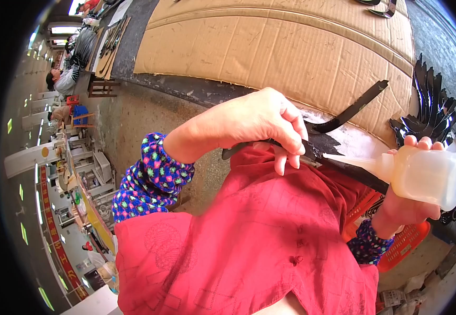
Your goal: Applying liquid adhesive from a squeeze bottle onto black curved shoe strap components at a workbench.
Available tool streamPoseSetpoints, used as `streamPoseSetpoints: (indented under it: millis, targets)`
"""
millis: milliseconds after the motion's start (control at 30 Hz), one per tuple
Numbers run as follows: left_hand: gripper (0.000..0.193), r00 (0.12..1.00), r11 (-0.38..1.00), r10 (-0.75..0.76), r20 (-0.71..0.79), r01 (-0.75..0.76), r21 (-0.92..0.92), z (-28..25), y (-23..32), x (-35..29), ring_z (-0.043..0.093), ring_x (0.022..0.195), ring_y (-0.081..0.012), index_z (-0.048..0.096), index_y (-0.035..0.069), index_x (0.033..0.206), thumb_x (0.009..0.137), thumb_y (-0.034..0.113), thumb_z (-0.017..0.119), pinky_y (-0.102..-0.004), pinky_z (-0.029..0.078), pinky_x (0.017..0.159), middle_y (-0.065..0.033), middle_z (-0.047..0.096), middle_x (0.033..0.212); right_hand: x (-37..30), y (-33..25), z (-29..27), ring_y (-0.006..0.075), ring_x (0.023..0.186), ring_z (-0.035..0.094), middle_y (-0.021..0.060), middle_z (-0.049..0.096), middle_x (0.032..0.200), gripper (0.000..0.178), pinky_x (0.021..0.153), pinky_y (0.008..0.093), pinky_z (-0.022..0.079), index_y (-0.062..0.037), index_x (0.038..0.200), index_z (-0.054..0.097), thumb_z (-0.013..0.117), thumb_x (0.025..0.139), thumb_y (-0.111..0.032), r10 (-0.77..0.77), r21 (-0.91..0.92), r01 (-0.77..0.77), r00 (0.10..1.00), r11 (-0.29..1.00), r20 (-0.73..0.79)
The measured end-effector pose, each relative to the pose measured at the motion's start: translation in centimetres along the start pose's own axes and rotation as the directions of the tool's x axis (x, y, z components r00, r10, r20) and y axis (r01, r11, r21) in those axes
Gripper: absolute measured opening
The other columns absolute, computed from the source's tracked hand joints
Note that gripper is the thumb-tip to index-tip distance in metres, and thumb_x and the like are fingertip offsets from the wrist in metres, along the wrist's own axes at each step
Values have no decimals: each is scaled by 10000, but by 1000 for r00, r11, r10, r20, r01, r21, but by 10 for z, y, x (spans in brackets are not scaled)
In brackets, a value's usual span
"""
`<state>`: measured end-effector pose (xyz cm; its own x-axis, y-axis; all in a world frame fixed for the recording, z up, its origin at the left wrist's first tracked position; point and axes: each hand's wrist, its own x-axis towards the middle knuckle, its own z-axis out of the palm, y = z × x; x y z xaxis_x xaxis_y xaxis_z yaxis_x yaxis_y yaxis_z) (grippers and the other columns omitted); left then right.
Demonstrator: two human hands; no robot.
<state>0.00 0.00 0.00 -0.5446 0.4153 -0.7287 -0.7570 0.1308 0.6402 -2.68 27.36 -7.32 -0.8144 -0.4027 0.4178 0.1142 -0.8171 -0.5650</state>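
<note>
My left hand (pixel 270 123) is closed around a black strip (pixel 320 147) with a jagged end, close to the table's near edge. My right hand (pixel 404 207) grips a translucent squeeze bottle (pixel 430 176) that lies on its side and holds pale yellowish liquid. The bottle's thin nozzle points left, its tip at the strip's jagged end; whether they touch I cannot tell. Just beyond my left hand, a curved black strip (pixel 354 107) rests on the cardboard. Fanned out beyond the bottle is a pile of glossy black jagged pieces (pixel 432 105).
A large cardboard sheet (pixel 270 52) covers much of the dark table (pixel 180 89). More black pieces (pixel 383 8) lie at its far right. A red plastic basket (pixel 409 244) stands below the table at right. At far left another person (pixel 65 79) sits near the table, with workshop equipment behind.
</note>
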Motion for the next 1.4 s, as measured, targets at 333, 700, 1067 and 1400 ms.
streamPoseSetpoints:
  millis: [333,700,1067,1400]
  targets:
    - [168,999,999,-39,-15,40,37,3,4,-2,605,520,-135,542,-26,828,732,86,622,-167,345,398,-129,630,706,4,10,9,351,1141,318,144,347,1177,1003,854,462,412,-10,1258,250,726,548,-535,26,-47,-39,970,998,-240]
    - [191,999,996,-43,32,40,80,3,3,-1,598,521,-114,537,-37,834,729,97,624,-173,342,409,-112,632,694,14,18,11,347,1136,327,134,352,1169,1014,851,459,415,-17,1259,256,719,538,-558,8,27,-8,1000,1000,-17]
    - [192,998,998,-44,45,41,51,3,4,0,601,518,-118,547,-41,837,722,92,625,-169,343,397,-113,631,694,9,10,23,343,1136,331,132,348,1180,1026,855,458,404,-20,1259,253,712,530,-577,38,-229,-124,938,966,-345]
    - [170,998,999,-30,51,29,30,0,2,2,607,521,-124,557,-34,815,714,91,613,-158,323,374,-114,630,694,8,13,10,340,1132,335,134,347,1179,1033,856,454,402,-10,1256,251,709,530,-583,36,28,-34,997,999,-75]
